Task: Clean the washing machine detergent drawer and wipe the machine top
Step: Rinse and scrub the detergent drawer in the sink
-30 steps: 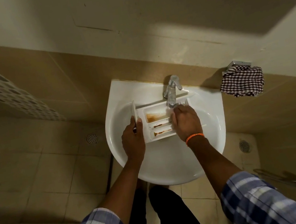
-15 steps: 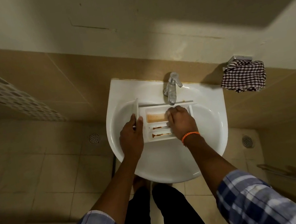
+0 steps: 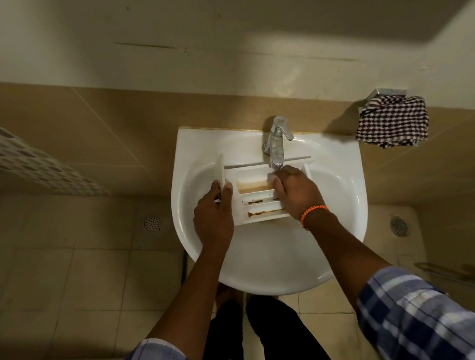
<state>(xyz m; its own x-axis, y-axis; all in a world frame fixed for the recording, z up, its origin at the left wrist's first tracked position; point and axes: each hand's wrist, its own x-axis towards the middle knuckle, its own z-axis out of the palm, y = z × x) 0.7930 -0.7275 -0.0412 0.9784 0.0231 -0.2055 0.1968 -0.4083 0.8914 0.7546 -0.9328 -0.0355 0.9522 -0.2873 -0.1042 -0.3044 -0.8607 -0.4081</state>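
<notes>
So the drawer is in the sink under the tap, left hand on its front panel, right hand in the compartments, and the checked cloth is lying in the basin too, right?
Not quite. The head view shows the checked cloth hanging on the wall holder to the right of the sink, not in the basin. The rest holds: detergent drawer under the tap, left hand at its front panel, right hand in the compartments.

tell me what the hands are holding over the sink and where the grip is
The left hand grips the detergent drawer at its front-panel end. The right hand rests on the drawer's opposite end under the tap; whether it grips cannot be told.
</notes>
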